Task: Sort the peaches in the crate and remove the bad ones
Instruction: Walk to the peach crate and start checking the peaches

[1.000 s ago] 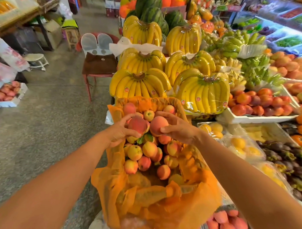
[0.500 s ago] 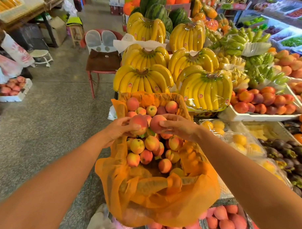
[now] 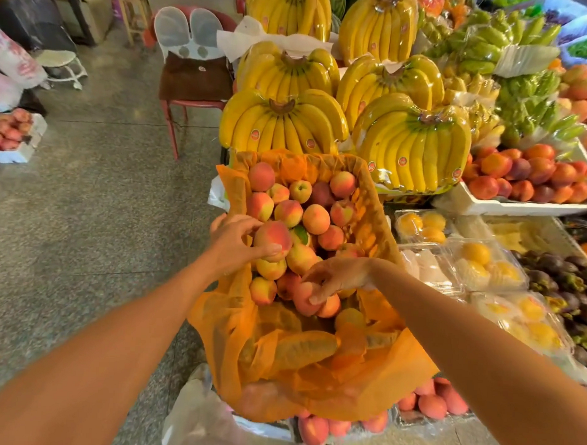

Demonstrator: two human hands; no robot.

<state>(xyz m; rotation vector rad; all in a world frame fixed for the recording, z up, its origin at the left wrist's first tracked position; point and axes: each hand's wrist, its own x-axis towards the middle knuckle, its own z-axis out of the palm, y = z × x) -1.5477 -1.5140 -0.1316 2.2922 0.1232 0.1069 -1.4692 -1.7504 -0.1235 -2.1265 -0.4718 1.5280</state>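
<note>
A crate lined with orange paper [image 3: 313, 373] holds several red-and-yellow peaches [image 3: 315, 219]. My left hand [image 3: 233, 243] grips one large peach [image 3: 273, 236] at the crate's left side, thumb under it and fingers over it. My right hand [image 3: 337, 277] reaches down into the near middle of the pile, and its fingertips pinch another peach [image 3: 303, 297] lying among the others. The crate's near end shows only crumpled paper.
Banana bunches [image 3: 282, 128] stand just behind the crate. A white tray of nectarines [image 3: 526, 177] and clear packs of cut fruit [image 3: 477, 262] lie to the right. More peaches [image 3: 432, 405] sit below the crate. A red chair [image 3: 194, 82] and bare floor lie to the left.
My right hand has moved from the peach held beside my left hand down toward me to a peach lower in the pile. My left hand still holds its peach.
</note>
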